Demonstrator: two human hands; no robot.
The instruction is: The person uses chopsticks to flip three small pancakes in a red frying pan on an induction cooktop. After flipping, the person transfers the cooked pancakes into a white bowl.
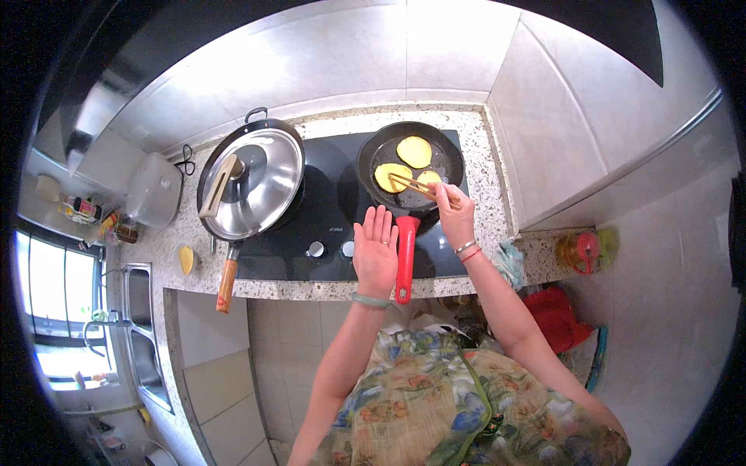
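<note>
Three round yellow pancakes lie in a black frying pan on the right side of the stove. My right hand is closed around a pair of wooden chopsticks. Their tips touch the left pancake; the far pancake lies apart from it, and the third pancake is partly hidden behind the chopsticks and hand. My left hand is held palm up, fingers stretched out, with nothing in it. It is just left of the pan's red handle.
A large wok with a steel lid sits on the left of the black glass stove, its wooden handle jutting over the counter edge. A small bowl stands left of it. A cloth and a red-lidded jar are at right.
</note>
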